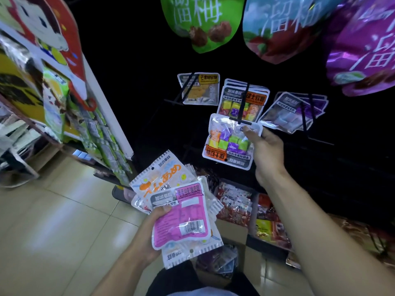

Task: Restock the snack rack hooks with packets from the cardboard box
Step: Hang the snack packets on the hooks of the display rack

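At the rack hook (242,103), the right hand (267,150) pinches an upside-down multicoloured candy packet (228,142); the left hand (149,229) grips more.

green bag (201,20), top of rack: 溜梅 | blue-red bag (284,24) beside it: 溜梅 | white packet (162,178) in left hand (147,238): orange あめ | pink packet (181,218): barcode, digits unreadable | hooked packets' small print: too blurred
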{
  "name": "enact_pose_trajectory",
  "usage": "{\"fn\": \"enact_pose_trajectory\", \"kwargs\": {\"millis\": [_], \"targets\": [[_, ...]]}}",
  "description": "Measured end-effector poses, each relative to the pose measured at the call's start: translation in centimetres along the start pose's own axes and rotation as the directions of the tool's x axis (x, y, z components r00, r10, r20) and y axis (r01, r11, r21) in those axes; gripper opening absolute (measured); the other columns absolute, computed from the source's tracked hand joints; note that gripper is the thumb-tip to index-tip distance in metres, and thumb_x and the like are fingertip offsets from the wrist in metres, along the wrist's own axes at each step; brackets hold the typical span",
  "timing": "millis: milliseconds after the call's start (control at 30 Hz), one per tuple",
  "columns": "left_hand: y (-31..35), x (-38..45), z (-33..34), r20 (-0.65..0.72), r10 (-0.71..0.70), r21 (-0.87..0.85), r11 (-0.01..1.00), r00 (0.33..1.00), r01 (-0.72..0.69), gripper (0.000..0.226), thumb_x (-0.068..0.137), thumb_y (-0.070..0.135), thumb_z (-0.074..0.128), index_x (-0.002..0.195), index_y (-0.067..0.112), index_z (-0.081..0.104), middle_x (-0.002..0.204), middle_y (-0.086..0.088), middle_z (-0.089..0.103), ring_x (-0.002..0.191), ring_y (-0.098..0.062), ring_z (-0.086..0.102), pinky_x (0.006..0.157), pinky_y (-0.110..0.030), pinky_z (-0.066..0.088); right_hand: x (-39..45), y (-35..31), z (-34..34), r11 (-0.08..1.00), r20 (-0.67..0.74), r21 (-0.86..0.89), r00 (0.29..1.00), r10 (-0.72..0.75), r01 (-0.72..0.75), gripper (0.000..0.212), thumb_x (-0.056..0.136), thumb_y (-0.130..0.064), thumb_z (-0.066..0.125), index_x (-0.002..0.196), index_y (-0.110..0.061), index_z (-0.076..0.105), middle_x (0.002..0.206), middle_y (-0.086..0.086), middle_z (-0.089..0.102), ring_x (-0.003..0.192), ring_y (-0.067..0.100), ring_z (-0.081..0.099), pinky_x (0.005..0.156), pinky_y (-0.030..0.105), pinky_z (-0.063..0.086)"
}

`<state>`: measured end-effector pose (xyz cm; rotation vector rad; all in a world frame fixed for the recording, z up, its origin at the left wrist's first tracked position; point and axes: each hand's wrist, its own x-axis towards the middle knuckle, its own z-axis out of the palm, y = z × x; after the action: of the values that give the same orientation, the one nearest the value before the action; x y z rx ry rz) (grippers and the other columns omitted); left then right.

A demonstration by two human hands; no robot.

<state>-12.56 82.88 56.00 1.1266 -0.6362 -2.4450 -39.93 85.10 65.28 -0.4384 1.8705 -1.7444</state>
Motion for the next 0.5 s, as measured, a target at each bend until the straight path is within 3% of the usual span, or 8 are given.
{"fn": "enact_pose_trajectory", "kwargs": {"millis": [67, 133, 233, 300, 367, 433, 500], "targets": [[0.9, 0.7, -0.6, 0.005, -0.021, 0.020, 1.000, 1.000, 0.021, 0.028, 0.071, 0.028, 0.081, 0.083, 0.003, 0.077, 0.089, -0.020, 0.077, 0.078, -0.036, 0.074, 0.116, -0.070, 0.034, -0.3, 0.5, -0.5, 0.996, -0.006, 0.017, 0.996, 0.090, -0.090, 0.006, 0.094, -0.016, 0.072, 0.091, -0.019, 0.076, 0.097, 0.002, 0.079, 0.097, 0.025, 0.074, 0.099, 0.047, 0.055], [1.6, 1.4, -1.2, -0.030, -0.042, 0.032, 0.999, 0.999, 0.043, 0.022, 0.082, 0.022, 0.068, 0.089, 0.002, 0.068, 0.080, -0.017, 0.076, 0.072, -0.033, 0.072, 0.116, -0.066, 0.033, -1.3, 1.9, -1.6, 0.946, -0.002, 0.173, 0.960, 0.279, -0.275, 0.008, 0.095, -0.006, 0.066, 0.093, -0.012, 0.071, 0.095, 0.005, 0.074, 0.085, 0.020, 0.071, 0.084, 0.038, 0.058], [2.3, 2.5, -1.6, -0.011, -0.067, 0.094, 0.993, 0.998, 0.068, 0.033, 0.084, 0.024, 0.076, 0.101, -0.001, 0.064, 0.088, -0.019, 0.075, 0.086, -0.038, 0.069, 0.116, -0.070, 0.035, -4.8, 3.6, -2.8, 0.683, 0.223, 0.498, 0.841, 0.494, -0.534, 0.028, 0.092, 0.008, 0.057, 0.117, 0.000, 0.065, 0.102, 0.012, 0.071, 0.077, 0.014, 0.073, 0.061, 0.022, 0.060], [2.9, 3.1, -1.8, -0.019, -0.071, 0.124, 0.990, 0.997, 0.073, 0.034, 0.081, 0.025, 0.074, 0.101, -0.001, 0.065, 0.086, -0.018, 0.075, 0.079, -0.035, 0.072, 0.109, -0.065, 0.042, -6.6, 4.3, -3.0, 0.610, 0.316, 0.516, 0.796, 0.517, -0.601, 0.040, 0.083, 0.014, 0.058, 0.122, 0.005, 0.063, 0.101, 0.016, 0.073, 0.077, 0.017, 0.075, 0.067, 0.025, 0.064], [3.2, 3.6, -1.8, -0.006, -0.092, 0.178, 0.980, 0.996, 0.091, 0.044, 0.069, 0.026, 0.087, 0.099, 0.000, 0.067, 0.086, -0.018, 0.074, 0.074, -0.033, 0.073, 0.094, -0.053, 0.054, -7.6, 4.6, -2.6, 0.632, 0.357, 0.476, 0.792, 0.496, -0.611, 0.050, 0.075, 0.016, 0.061, 0.124, 0.005, 0.062, 0.106, 0.020, 0.073, 0.084, 0.022, 0.075, 0.078, 0.028, 0.062], [3.6, 4.2, -1.6, 0.015, -0.110, 0.205, 0.973, 0.994, 0.105, 0.043, 0.068, 0.026, 0.088, 0.098, 0.003, 0.067, 0.084, -0.016, 0.073, 0.071, -0.031, 0.072, 0.075, -0.043, 0.061, -7.8, 4.5, -2.2, 0.659, 0.362, 0.468, 0.808, 0.464, -0.589, 0.051, 0.072, 0.016, 0.061, 0.121, 0.005, 0.063, 0.106, 0.020, 0.074, 0.084, 0.023, 0.076, 0.075, 0.028, 0.064], [3.9, 4.6, -1.1, 0.024, -0.109, 0.214, 0.972, 0.994, 0.101, 0.030, 0.078, 0.024, 0.084, 0.094, 0.005, 0.067, 0.079, -0.014, 0.072, 0.066, -0.029, 0.072, 0.066, -0.037, 0.063, -7.7, 4.3, -1.8, 0.687, 0.355, 0.458, 0.825, 0.440, -0.564, 0.045, 0.071, 0.015, 0.061, 0.114, 0.007, 0.064, 0.105, 0.022, 0.073, 0.084, 0.025, 0.074, 0.072, 0.028, 0.064]]}}
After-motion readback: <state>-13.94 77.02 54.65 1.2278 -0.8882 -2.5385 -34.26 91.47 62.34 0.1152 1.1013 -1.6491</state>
